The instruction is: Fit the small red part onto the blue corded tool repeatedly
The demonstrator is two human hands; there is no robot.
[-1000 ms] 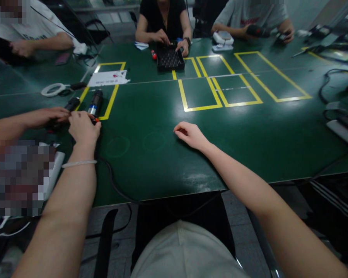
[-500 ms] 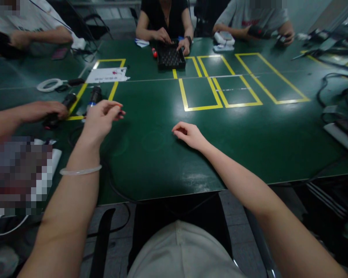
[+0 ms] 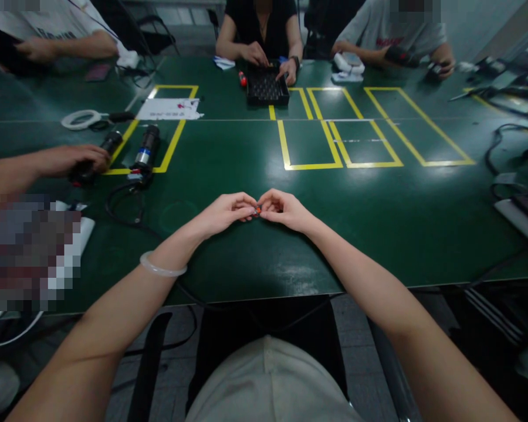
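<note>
Over the green table (image 3: 229,264), my left hand (image 3: 229,212) and my right hand (image 3: 288,210) meet, fingertips nearly touching. Between them is a small orange-red piece (image 3: 257,210), too small for me to name its kind. My left thumb and fingers pinch it from one side. The right fingers are curled together against its other side, and my palms are partly hidden. Left of my hands, a black cylinder with a blue band (image 3: 146,149) lies inside a yellow tape outline, a cable running from it.
At left, a co-worker's hand (image 3: 85,159) rests on another black cylinder (image 3: 112,142). Across the table a person's hands work at a black tray (image 3: 267,94). A white sheet (image 3: 169,109), a coiled white cable (image 3: 81,120) and yellow tape outlines (image 3: 312,167) lie on the table. Cables (image 3: 493,146) lie at right.
My left hand has moved right and toward me, away from the banded cylinder, bringing the orange-red piece to my right hand. My right hand has stayed nearly in place.
</note>
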